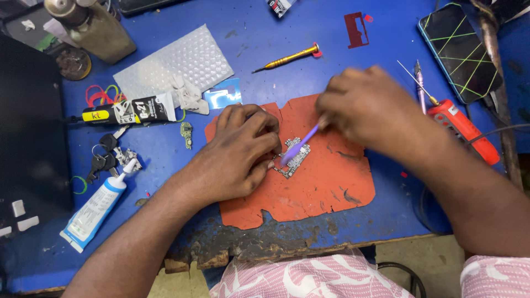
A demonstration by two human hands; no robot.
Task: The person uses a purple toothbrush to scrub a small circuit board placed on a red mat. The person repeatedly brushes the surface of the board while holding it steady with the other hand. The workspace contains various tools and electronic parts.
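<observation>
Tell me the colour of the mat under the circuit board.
Orange-red mat, with worn edges, clearest in the head view.

One head-worn camera looks steeply down, close over the scuffed blue table (259,38); its far edge seems cropped.

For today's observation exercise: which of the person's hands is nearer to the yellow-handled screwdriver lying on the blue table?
Right. The right hand is just below the yellow-handled screwdriver; the left hand rests lower, on the small circuit board.
</observation>
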